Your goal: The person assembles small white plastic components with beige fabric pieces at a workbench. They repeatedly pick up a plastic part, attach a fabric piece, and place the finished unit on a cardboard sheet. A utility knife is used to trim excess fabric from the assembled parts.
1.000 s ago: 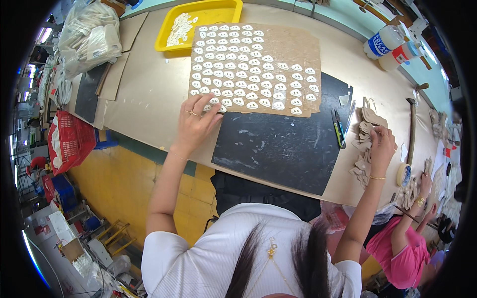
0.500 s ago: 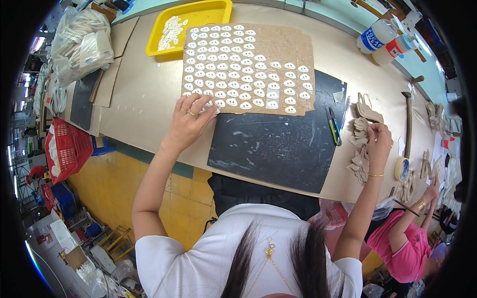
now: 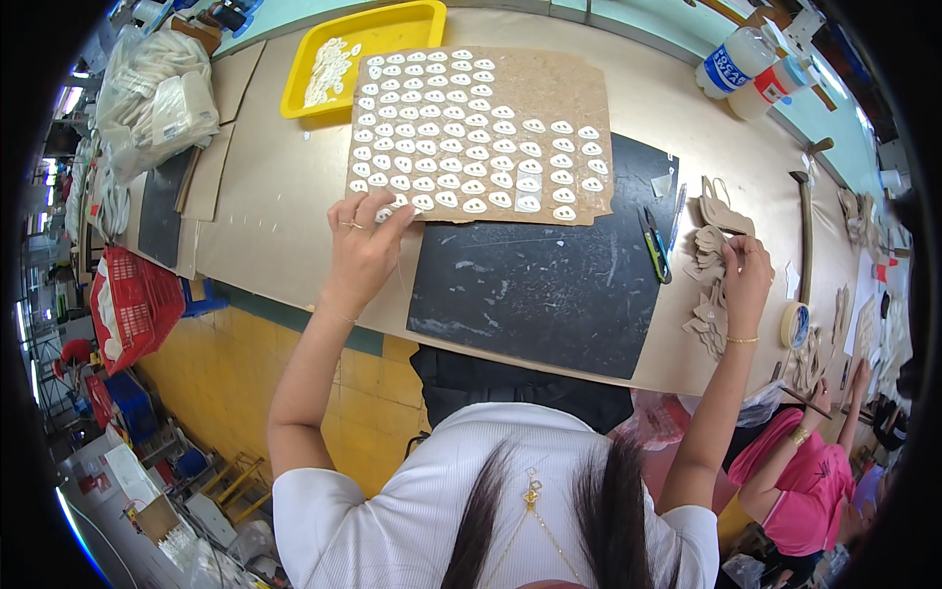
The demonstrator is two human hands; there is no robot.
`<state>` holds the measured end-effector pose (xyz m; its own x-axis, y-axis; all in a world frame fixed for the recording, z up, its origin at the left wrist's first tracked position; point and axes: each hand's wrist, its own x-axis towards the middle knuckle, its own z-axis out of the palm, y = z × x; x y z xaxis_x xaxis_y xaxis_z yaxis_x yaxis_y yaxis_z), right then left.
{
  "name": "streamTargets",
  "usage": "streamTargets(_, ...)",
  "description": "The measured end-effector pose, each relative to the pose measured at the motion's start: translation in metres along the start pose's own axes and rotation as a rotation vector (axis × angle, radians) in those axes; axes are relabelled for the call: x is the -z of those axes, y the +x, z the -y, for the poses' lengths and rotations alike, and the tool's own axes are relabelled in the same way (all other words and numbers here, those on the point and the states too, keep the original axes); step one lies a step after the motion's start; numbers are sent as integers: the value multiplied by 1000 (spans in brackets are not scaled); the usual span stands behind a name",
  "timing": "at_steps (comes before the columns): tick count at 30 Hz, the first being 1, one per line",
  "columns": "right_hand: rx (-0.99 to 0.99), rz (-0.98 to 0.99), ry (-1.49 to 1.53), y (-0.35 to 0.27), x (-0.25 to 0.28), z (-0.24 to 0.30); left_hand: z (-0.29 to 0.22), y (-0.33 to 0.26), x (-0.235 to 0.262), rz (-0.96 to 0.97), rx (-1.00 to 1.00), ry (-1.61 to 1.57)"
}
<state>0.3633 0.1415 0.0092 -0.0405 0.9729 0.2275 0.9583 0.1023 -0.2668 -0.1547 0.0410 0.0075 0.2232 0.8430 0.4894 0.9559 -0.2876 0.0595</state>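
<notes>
My left hand (image 3: 361,245) is at the near left corner of a brown cardboard sheet (image 3: 549,88), fingers bent and thumb drawn in among the small white pieces. What its fingertips pinch is hidden. Rows of flat white oval pieces (image 3: 474,205), each with two dark marks, cover much of the sheet. Over on the right, my right hand (image 3: 749,280) has its fingers closed on a beige cut-out piece (image 3: 728,257) at a loose pile of similar shapes (image 3: 705,324). Partly under the cardboard lies a black mat (image 3: 530,294).
A yellow tray (image 3: 402,25) holds more white pieces. Snips (image 3: 654,250) and a pen (image 3: 677,218) rest by the mat's right edge. Tape (image 3: 794,324), a hammer (image 3: 807,231) and two bottles (image 3: 736,64) stand or lie rightward. A co-worker in pink (image 3: 800,481) sits at right.
My left hand has drawn back slightly toward the cardboard's near edge, uncovering some white pieces. My right hand stays at the beige pile. The co-worker's hands have shifted, and the view has moved a little.
</notes>
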Motion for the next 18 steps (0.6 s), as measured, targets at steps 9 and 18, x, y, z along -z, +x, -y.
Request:
streamTargets(9,-11,12,-47,1,1,4,-6,6,1,-19,-101,9)
streamTargets(18,-16,25,-32,1,-1,0,-4,6,2,28,-132,-5)
